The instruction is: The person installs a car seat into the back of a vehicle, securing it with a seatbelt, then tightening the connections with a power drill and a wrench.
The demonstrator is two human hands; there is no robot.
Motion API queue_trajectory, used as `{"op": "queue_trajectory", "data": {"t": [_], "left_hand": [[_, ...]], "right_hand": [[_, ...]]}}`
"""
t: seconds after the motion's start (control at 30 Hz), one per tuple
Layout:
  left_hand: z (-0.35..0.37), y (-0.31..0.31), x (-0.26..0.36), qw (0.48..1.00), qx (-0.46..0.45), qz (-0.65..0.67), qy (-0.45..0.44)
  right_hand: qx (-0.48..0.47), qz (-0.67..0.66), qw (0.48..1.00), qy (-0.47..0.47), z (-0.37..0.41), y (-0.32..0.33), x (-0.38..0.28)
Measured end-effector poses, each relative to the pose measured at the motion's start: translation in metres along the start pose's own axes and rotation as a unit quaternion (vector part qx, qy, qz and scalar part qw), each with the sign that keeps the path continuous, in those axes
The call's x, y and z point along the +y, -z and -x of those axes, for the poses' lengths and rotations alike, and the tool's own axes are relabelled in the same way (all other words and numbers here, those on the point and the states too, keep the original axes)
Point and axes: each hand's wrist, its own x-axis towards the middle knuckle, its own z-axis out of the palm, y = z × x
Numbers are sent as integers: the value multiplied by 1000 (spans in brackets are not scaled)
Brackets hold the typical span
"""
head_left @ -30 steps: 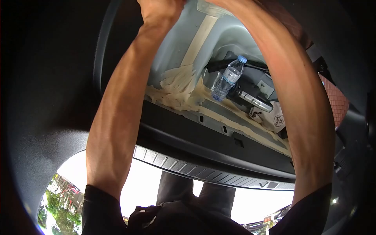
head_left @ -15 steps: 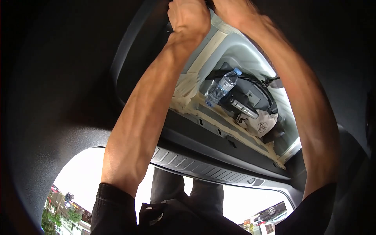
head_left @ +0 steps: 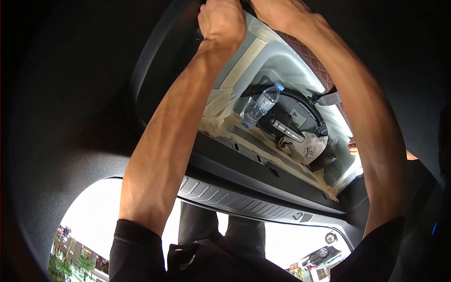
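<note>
My left hand (head_left: 221, 21) is at the top edge of the view, its fingers curled into a closed grip beside a dark panel. Whatever it holds, if anything, is hidden. My right hand (head_left: 275, 13) is close beside it, partly cut off by the frame, with its fingertips out of sight. Below both hands lies an open storage well (head_left: 282, 66) in a car's boot, edged with strips of masking tape (head_left: 253, 56). In the well are a clear water bottle (head_left: 264, 104) with a blue cap, a silver cylindrical tool (head_left: 287, 130) and a white cloth pouch (head_left: 310, 148).
A black corrugated hose (head_left: 300, 96) curves through the well. Another person's fingers (head_left: 353, 147) show at the right, behind my right forearm. A ribbed boot sill (head_left: 225, 197) runs below the well, and brown quilted material (head_left: 310, 58) lies beyond it.
The view has shifted slightly, and both hands sit a little further left. Another person's fingers and the brown quilted material have come into sight on the right.
</note>
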Motion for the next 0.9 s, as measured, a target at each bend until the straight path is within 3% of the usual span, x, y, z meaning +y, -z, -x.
{"op": "queue_trajectory", "data": {"t": [0.13,0.23,0.37,0.5,0.6,0.7,0.8,0.83,0.9], "left_hand": [[2,-6,-4,999,1,-41,-7],[-1,-5,-5,998,-25,-56,-12],[2,-7,-5,995,-46,-83,-23],[4,-20,-15,996,0,-68,-48],[1,-5,-8,996,-38,-62,-41],[-3,-6,-5,996,-61,-65,-2],[0,-5,-8,996,-49,-68,-37],[-1,-5,-9,996,-52,-67,-33],[-2,-6,-7,996,-62,-64,-29]], "right_hand": [[-21,46,998,22,-2,-3,-1],[-170,92,980,-38,-17,5,-11],[-158,-70,973,-156,-15,10,-7],[-7,-44,998,-51,-3,-4,-5],[-10,-26,999,-42,-6,-5,-4],[-42,-57,977,-200,-9,-9,-12],[-107,-97,978,-153,-13,10,-7],[-22,-65,997,-39,-9,4,-3],[40,-64,996,-37,-2,-9,2]]}}
